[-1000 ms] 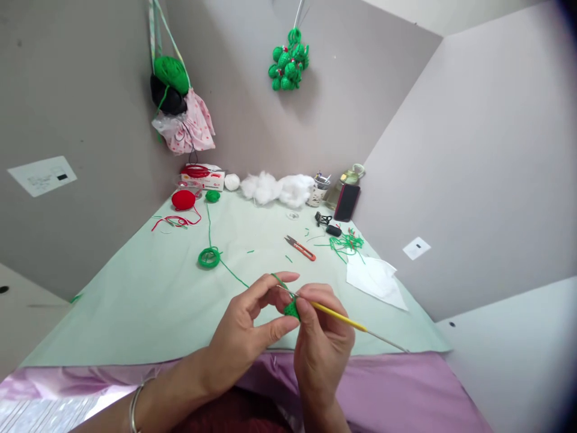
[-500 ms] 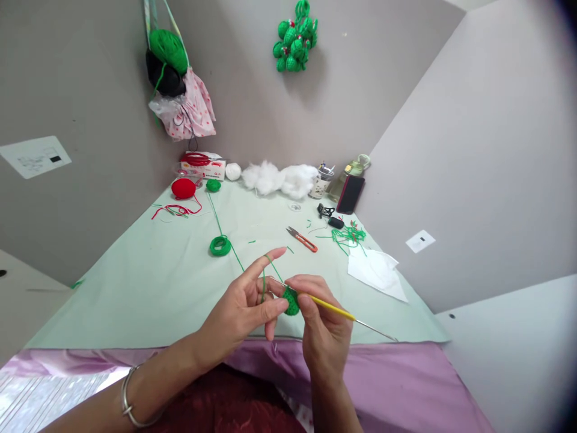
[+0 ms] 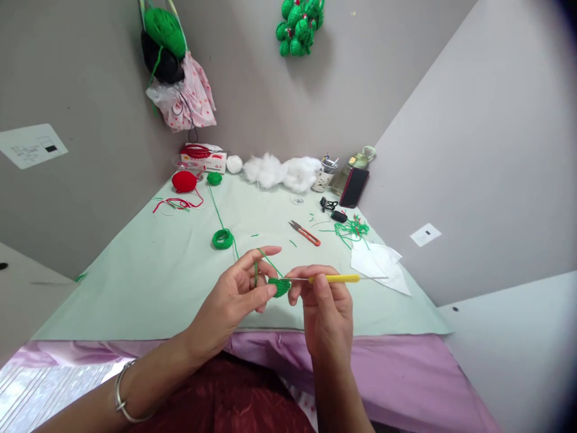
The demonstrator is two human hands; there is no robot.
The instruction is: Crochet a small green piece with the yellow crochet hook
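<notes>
Between thumb and fingers, my left hand [image 3: 234, 294] pinches a small green crochet piece [image 3: 280, 287]. Its raised forefinger carries a strand of green yarn [image 3: 271, 263] that runs down to the piece. My right hand [image 3: 331, 300] grips a crochet hook [image 3: 336, 278] by its yellow handle. The hook lies nearly level, and its thin metal tip meets the upper edge of the green piece; the exact stitch is too small to make out. A coil of green yarn [image 3: 222, 239] rests on the cloth beyond my left hand, with a strand trailing toward that hand.
Orange thread snips [image 3: 305, 233] lie beyond my hands. Green yarn scraps [image 3: 352, 228], white paper [image 3: 381, 264] and a phone [image 3: 354, 187] are to the right. White stuffing [image 3: 282, 172] and a red yarn ball [image 3: 184, 181] sit at the back of the cloth-covered table [image 3: 148, 270].
The hook has swung from slanting down rightward to nearly level. My left hand and the green piece have shifted slightly left and up. The whole view has tilted a little downward.
</notes>
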